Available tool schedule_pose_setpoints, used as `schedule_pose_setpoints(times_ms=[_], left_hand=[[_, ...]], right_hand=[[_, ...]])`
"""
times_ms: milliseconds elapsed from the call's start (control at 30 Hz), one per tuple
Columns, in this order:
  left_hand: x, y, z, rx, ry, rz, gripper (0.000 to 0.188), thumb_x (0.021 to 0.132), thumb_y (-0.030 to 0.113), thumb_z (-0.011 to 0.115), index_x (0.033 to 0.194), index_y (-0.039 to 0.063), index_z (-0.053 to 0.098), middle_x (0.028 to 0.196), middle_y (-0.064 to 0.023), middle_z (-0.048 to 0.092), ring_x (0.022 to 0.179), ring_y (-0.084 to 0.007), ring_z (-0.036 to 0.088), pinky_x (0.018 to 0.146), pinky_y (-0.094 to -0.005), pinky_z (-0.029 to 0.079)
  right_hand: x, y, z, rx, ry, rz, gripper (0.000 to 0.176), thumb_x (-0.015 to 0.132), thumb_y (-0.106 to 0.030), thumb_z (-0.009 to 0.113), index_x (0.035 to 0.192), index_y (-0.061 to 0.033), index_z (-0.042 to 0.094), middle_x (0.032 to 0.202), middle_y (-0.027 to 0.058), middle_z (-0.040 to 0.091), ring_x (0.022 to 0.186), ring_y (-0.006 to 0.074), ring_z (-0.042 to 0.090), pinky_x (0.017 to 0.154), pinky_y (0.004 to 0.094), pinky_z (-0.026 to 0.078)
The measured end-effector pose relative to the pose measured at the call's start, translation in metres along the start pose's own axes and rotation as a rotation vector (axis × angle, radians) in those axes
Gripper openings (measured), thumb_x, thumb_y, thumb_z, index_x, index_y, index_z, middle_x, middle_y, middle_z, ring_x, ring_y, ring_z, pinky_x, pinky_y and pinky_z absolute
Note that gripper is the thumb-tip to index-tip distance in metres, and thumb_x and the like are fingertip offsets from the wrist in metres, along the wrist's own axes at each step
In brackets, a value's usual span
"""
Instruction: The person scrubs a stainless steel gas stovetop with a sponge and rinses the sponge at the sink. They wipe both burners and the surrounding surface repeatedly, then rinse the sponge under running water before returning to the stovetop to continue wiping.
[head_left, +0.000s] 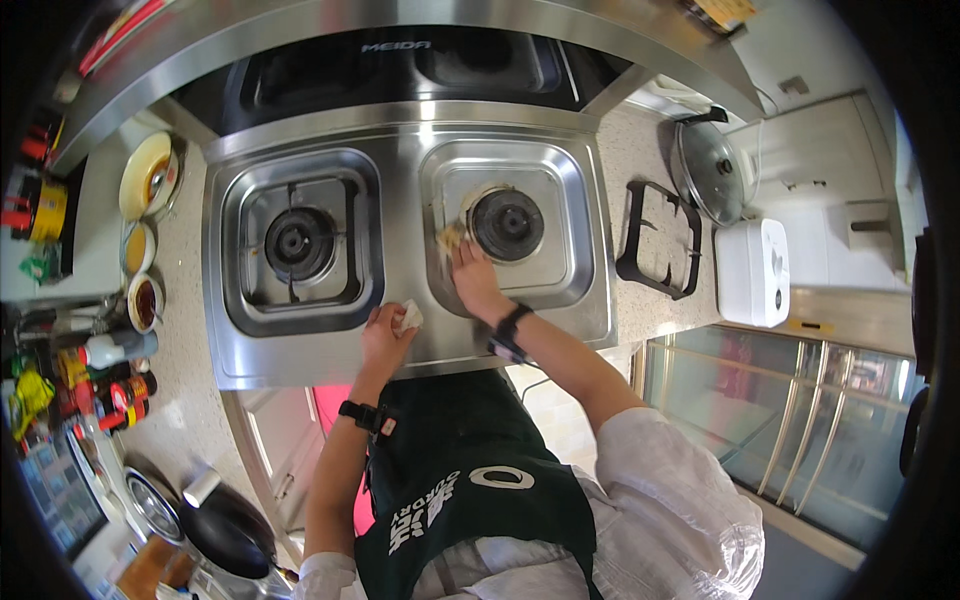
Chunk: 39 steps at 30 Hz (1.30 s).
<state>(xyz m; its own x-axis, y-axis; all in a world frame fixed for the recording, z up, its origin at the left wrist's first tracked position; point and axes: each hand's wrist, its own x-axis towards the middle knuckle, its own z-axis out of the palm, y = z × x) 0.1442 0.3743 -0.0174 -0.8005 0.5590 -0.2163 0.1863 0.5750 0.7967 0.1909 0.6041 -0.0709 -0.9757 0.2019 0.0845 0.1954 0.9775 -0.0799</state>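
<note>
Before me is a two-burner stainless steel gas stove (405, 225). My right hand (476, 281) presses a yellowish-brown, stained cloth or paper wipe (450, 238) onto the right recessed tray, just left of the right burner (508, 223). That burner has no pan support over it, and brownish grime rings its base. My left hand (386, 337) pinches a crumpled white tissue or cloth (409, 317) at the stove's front middle. A black pan support (351, 240) stands around the left burner (300, 242).
Another black pan support (696, 255) lies on the right counter, beside a white appliance (752, 271) and a glass-lidded pan (709, 169). Bowls (137, 247) and sauce bottles (120, 349) line the left side. A black wok (229, 529) is at lower left.
</note>
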Motion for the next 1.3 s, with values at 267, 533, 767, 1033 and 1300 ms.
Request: schedule_pose_setpoints(times_ms=[267, 533, 767, 1033, 1300], left_hand=[[0.001, -0.007, 0.004, 0.020, 0.036, 0.046, 0.038, 0.066, 0.011, 0.081, 0.098, 0.010, 0.061, 0.087, -0.0076, 0.058, 0.078, -0.0265, 0.060, 0.069, -0.0385, 0.051], [0.000, -0.009, 0.004, 0.040, 0.008, 0.041, 0.038, 0.066, 0.011, 0.082, 0.098, 0.009, 0.061, 0.085, -0.0069, 0.057, 0.073, -0.0248, 0.058, 0.066, -0.0371, 0.051], [0.001, -0.009, 0.002, 0.041, 0.009, 0.048, 0.038, 0.067, 0.013, 0.083, 0.098, 0.009, 0.061, 0.086, -0.0071, 0.057, 0.072, -0.0243, 0.058, 0.065, -0.0373, 0.051], [-0.002, -0.010, 0.004, 0.070, 0.013, 0.067, 0.038, 0.067, 0.012, 0.082, 0.099, 0.008, 0.062, 0.085, -0.0074, 0.057, 0.073, -0.0238, 0.058, 0.064, -0.0367, 0.050], [-0.006, -0.011, 0.002, 0.090, 0.035, 0.094, 0.038, 0.068, 0.011, 0.082, 0.100, 0.008, 0.061, 0.082, -0.0074, 0.055, 0.071, -0.0234, 0.057, 0.062, -0.0363, 0.049]], right_hand=[[-0.052, 0.033, -0.028, 0.193, -0.130, -0.089, 0.042, 0.085, -0.007, 0.049, 0.123, 0.0092, 0.051, 0.133, 0.0267, 0.049, 0.125, 0.0347, 0.046, 0.102, 0.0394, 0.044], [0.055, -0.010, 0.022, 0.140, 0.162, 0.175, 0.044, 0.078, -0.004, 0.054, 0.119, 0.0126, 0.050, 0.129, 0.0306, 0.050, 0.121, 0.0402, 0.048, 0.104, 0.0414, 0.041], [-0.053, 0.028, -0.021, 0.225, -0.173, -0.042, 0.049, 0.086, -0.009, 0.049, 0.129, 0.0126, 0.047, 0.140, 0.0293, 0.043, 0.131, 0.0392, 0.041, 0.101, 0.0427, 0.045], [-0.013, 0.005, -0.005, 0.232, -0.060, -0.005, 0.051, 0.084, -0.007, 0.050, 0.129, 0.0146, 0.045, 0.142, 0.0312, 0.038, 0.132, 0.0419, 0.039, 0.098, 0.0438, 0.046], [0.045, -0.017, -0.017, -0.077, -0.171, -0.001, 0.053, 0.080, -0.014, 0.053, 0.123, 0.0162, 0.053, 0.136, 0.0361, 0.044, 0.130, 0.0461, 0.038, 0.109, 0.0429, 0.031]])
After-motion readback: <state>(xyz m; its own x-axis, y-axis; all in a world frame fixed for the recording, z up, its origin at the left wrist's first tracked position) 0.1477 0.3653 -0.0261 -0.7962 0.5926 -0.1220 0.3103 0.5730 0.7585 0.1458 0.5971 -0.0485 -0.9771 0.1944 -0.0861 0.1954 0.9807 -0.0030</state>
